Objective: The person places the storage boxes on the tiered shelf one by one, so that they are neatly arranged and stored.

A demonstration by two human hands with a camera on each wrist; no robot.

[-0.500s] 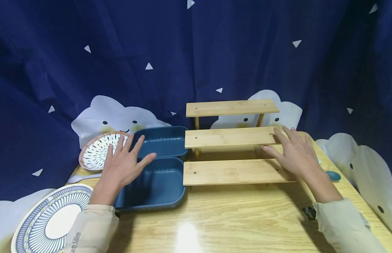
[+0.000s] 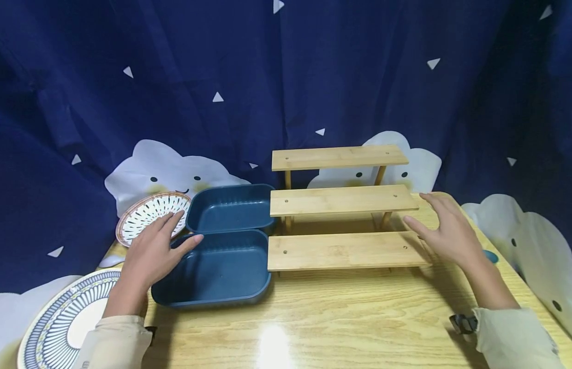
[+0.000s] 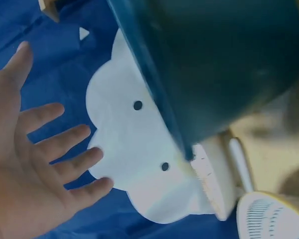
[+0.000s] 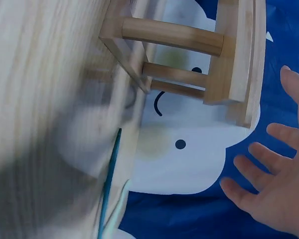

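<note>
Both hands have drawn back toward the person since half a second ago: the left hand [image 2: 149, 253] has slid off the far tray to the left edge of the near one, and the right hand [image 2: 449, 233] has come off the middle step and now hovers just right of the rack. Behind everything hangs a dark blue curtain [image 2: 286, 77] printed with white clouds and small triangles, beyond all the fingertips. Under both palms lies the wooden table [image 2: 313, 318]. Largest of the things on it is the three-step bamboo rack [image 2: 341, 205], standing between the two hands, its right end just left of the right fingers [image 2: 429, 200]. Two blue rectangular trays come next: the near tray [image 2: 221, 269] lies just right of the left thumb, whose tip is at its rim, and the far tray [image 2: 230, 207] sits beyond it, just past the left fingertips [image 2: 172, 218]. A large striped plate [image 2: 60, 323] lies left of the left wrist, and a smaller patterned plate [image 2: 145, 215] leans just beyond the left fingers, partly covered by them. A teal spoon [image 2: 490, 254] peeks out just right of the right hand. On both hands the fingers are spread and nearly straight, gripping nothing; the wrist views show bare palms with fingers fanned apart.
</note>
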